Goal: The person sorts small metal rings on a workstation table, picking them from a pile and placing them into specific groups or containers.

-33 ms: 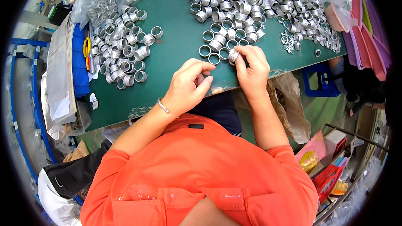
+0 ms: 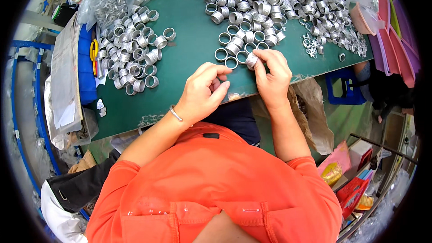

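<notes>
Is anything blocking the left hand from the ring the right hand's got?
Nothing visible: only green table lies between the left hand and the silver ring pinched in the right hand. Loose rings sit just beyond.

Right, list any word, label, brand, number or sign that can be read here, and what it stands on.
No text is clear enough to read.
Papers at the left: any print is too small and blurred to read.
Pale tags on the blue rack: too small to read.
Ring in the right hand: no lettering can be made out.
</notes>
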